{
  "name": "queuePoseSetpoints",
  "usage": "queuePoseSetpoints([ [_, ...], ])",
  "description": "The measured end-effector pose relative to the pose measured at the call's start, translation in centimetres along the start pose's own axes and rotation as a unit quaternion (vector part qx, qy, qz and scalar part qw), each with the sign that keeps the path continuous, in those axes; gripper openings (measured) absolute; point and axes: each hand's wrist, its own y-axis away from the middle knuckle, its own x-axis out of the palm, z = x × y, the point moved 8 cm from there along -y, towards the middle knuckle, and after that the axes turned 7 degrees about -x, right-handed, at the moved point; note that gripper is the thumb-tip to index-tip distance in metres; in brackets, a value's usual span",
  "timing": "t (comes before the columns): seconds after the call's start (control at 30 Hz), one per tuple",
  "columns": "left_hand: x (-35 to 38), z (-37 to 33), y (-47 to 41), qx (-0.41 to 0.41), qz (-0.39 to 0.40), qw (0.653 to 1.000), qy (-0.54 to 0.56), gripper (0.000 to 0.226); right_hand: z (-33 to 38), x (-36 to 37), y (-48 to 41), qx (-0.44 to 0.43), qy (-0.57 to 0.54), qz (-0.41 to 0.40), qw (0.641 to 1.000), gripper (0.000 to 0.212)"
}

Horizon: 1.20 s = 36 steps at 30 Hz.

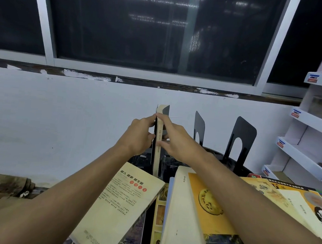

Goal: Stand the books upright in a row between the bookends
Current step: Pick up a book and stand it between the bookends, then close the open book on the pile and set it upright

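Upright book (pixel 156 160): we see a slim volume with a cream paper spine printed with small dark characters. It stands on end at the back of the bench (pixel 215 155), close to the wall. A dark panel sits against its top, and we cannot tell whether that is its cover or a bookend.
Left hand (pixel 139 135): the fingers (pixel 153 117) curl in a C, and forefinger and thumb pinch the book's left face.
Right hand (pixel 176 141): the forefinger stretches up along the book's right edge, and the thumb and other fingers close lightly on the spine.
Bookends: there are two of black sheet metal, flat, with rounded corners and an arched cut-out. The middle bookend (pixel 199 125) stands just right of the hands, and the right bookend (pixel 242 137) stands further right, apart from it.
Cream paperback (pixel 120 206): it lies flat at the bench's near left with its matte back cover up, printed with red seals.
Orange-covered book (pixel 211 205): it lies flat on a large white book (pixel 178 222), partly under the right forearm.
Other books (pixel 287 195): we see yellow and orange covers overlapping, flat, at the right.
Display shelf (pixel 310 156): it is white card with tiered trays, at the far right.
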Motion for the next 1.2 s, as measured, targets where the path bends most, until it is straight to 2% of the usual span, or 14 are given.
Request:
queuePoseSetpoints([
  [0.37,-0.4,-0.1,0.5,-0.004,-0.003,1.000,0.004,0.061,0.5,0.0,0.2,-0.015,0.026,0.000,1.000,0.079],
  [0.67,-0.2,-1.3,2.6,0.003,0.048,0.999,0.007,0.060,0.6,-1.9,2.4,-0.017,0.071,0.039,0.997,0.087],
  [0.77,-0.7,-1.8,4.0,0.005,0.036,0.999,-0.002,0.053,0.1,-3.9,4.0,0.000,0.086,0.038,0.996,0.082],
  [0.9,-1.1,-2.7,6.4,0.007,0.021,1.000,-0.021,0.059,-0.3,-6.6,7.1,0.011,0.110,0.046,0.993,0.066],
  [1.03,0.1,-4.4,8.5,0.031,0.068,0.997,-0.014,0.054,-1.2,-8.5,11.2,0.045,0.130,0.075,0.988,0.053],
  [1.2,2.3,-7.0,10.1,0.067,0.128,0.989,-0.032,0.061,-1.8,-10.6,16.9,0.086,0.157,0.090,0.980,0.054],
])
